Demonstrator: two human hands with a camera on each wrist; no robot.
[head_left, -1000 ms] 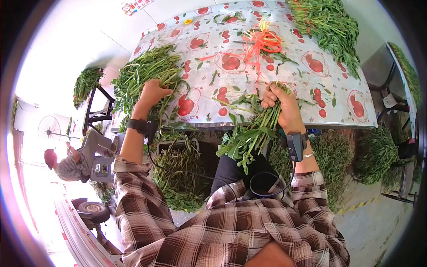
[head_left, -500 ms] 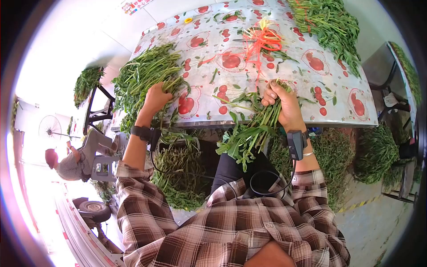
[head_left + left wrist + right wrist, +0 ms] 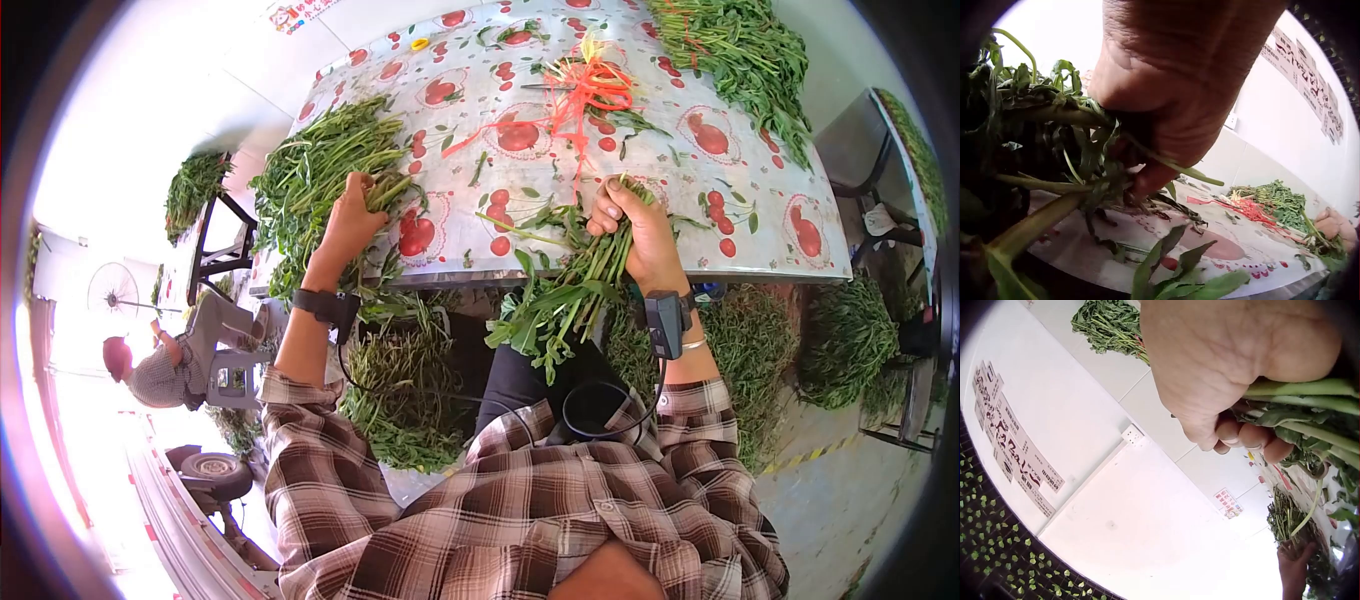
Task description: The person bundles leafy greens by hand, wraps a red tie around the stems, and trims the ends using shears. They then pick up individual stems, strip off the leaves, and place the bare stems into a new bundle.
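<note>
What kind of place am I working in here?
Likely a vegetable sorting and bundling stall: heaped leafy green stems on a fruit-print plastic tablecloth, orange-red tying strings, more greens piled on the floor.

Both arms extend forward from the torso, sleeves ending below the elbows. The left hand [image 3: 352, 222] is raised ahead of its wrist, fingers curled closed in a grip (thumb side toward the body, as far as the wrist view shows). The right hand [image 3: 640, 232] is a closed fist, knuckles up, fingertips [image 3: 1252, 434] folded under. Each wrist carries a strapped camera.
</note>
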